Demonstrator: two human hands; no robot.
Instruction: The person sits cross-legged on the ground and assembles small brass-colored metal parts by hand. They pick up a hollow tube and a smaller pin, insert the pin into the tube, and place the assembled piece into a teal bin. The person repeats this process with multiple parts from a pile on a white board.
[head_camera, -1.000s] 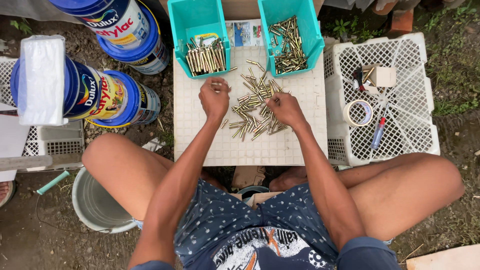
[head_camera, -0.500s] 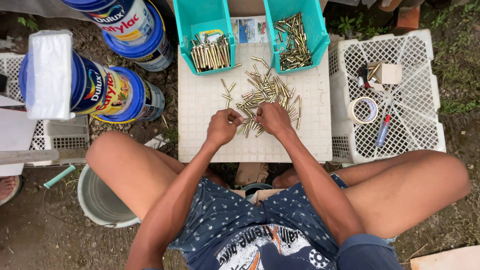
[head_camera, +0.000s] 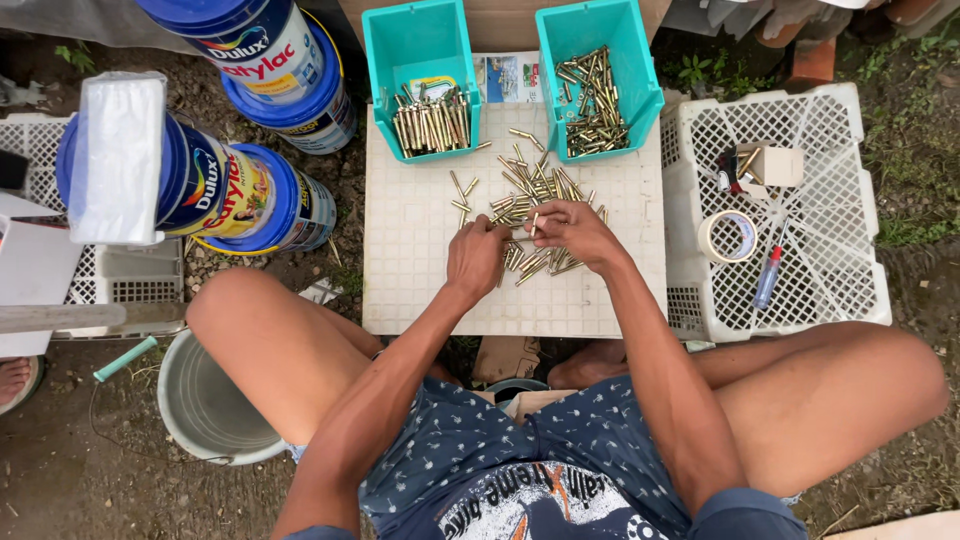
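Far left: white crate with a white wrapped pack lying over a blue paint can on its side. Two more blue cans stacked behind it. Grey bucket on the dirt below, next to the person's left thigh.

Centre: white board as work surface. At its far edge, left teal bin holding brass pins lined up side by side; right teal bin holding brass pins thrown in loose.

Loose pile of brass pins lies mid-board, just below the bins, a few strays off to its left.

Left hand sits on the near-left edge of the pile, fingers curled down and bunched together on the pins; cannot tell exactly which pin it grips. Right hand just beside it, nearly touching, fingers curled; thumb and forefinger pinch one pin, held upright at the tips. More pins show under and between both hands.

Right: second white crate touching the board's edge. On it a small cardboard box, a tape roll, a marker with red cap.

Person sits with knees spread either side of the board, blue patterned shorts.
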